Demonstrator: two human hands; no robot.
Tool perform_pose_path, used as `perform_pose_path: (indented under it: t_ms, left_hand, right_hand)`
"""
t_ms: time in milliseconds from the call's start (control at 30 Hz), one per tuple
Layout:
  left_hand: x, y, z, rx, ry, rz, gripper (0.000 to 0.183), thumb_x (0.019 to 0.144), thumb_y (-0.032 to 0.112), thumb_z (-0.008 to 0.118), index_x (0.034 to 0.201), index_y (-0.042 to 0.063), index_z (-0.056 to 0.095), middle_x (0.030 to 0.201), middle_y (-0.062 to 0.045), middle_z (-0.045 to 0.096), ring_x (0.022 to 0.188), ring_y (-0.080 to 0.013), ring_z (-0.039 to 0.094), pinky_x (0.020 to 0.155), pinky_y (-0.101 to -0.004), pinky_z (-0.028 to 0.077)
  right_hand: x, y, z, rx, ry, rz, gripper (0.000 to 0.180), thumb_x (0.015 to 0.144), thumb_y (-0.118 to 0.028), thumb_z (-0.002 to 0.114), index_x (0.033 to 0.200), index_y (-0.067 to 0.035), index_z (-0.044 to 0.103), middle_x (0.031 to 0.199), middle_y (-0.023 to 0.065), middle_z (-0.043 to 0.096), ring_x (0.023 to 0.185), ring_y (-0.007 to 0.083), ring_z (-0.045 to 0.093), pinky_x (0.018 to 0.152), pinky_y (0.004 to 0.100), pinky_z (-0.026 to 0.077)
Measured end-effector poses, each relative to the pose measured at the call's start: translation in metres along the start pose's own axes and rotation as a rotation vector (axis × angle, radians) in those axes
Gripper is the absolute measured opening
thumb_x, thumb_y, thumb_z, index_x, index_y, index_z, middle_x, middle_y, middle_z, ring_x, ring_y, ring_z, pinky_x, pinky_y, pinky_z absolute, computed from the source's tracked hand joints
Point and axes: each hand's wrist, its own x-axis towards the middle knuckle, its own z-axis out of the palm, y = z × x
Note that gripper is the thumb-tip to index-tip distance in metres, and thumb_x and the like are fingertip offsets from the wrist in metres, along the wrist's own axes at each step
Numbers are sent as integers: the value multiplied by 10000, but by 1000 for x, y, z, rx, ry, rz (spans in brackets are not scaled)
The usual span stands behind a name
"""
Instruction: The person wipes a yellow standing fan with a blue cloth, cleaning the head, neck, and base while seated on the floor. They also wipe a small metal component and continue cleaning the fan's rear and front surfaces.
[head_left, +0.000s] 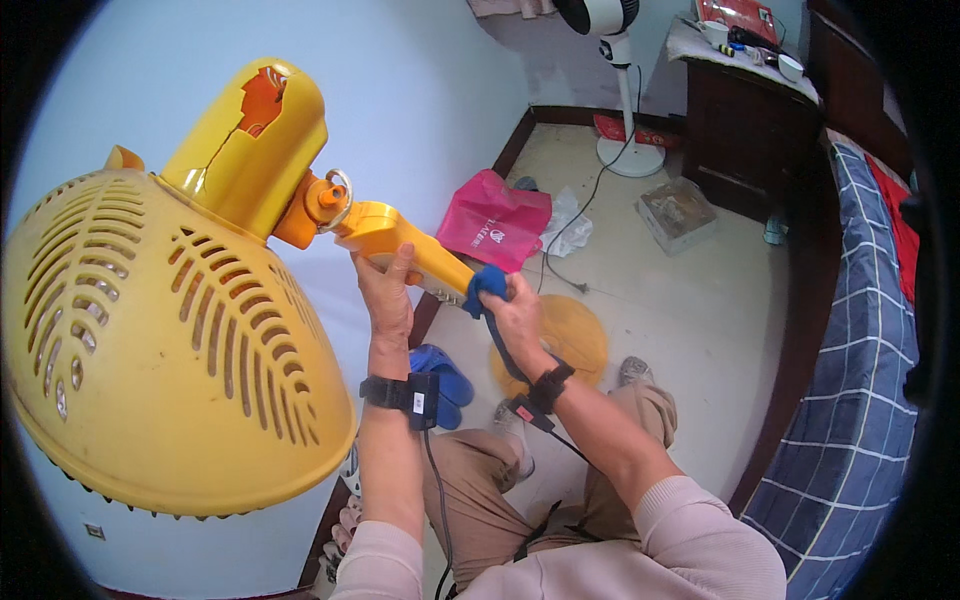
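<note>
A yellow electric fan (247, 172) fills the left of the view, its slotted rear cover (180, 360) towards me. The motor housing is cracked, with a jagged hole showing orange inside. Below a metal ring at the neck runs a yellow-orange control stem (431, 251). My left hand (386, 289) grips this stem near its upper part, thumb along the side. My right hand (517, 307) holds a blue cloth (487, 287) against the stem's lower end. A round yellow base (574, 337) lies on the floor behind my right hand, partly hidden.
Blue slippers (442, 382), a pink bag (495, 217) and a clear plastic bag (568, 221) lie on the floor. A power cord ends in a plug (579, 286). Further back stand a box (677, 214), a white fan (630, 154) and a dark cabinet (742, 135). A checked bed (847, 375) flanks the right.
</note>
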Motion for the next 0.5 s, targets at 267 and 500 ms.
perform_pose_path:
  t_ms: [267, 500]
  left_hand:
    - [-1, -4, -7, -41, 4, -36, 555, 940, 207, 751, 1375, 104, 422, 1185, -29, 599, 1057, -149, 613, 848, -311, 538]
    - [2, -5, -5, -70, 0, -32, 533, 950, 202, 736, 1365, 91, 420, 1233, -41, 573, 1090, -174, 603, 917, -333, 517]
  right_hand:
    - [10, 20, 2, -98, -216, -309, 269, 778, -106, 768, 979, -25, 608, 813, 188, 664, 761, 339, 656, 713, 413, 502]
    - [7, 17, 5, 88, -88, -18, 260, 784, -121, 765, 973, -24, 615, 805, 135, 663, 743, 239, 658, 703, 380, 516]
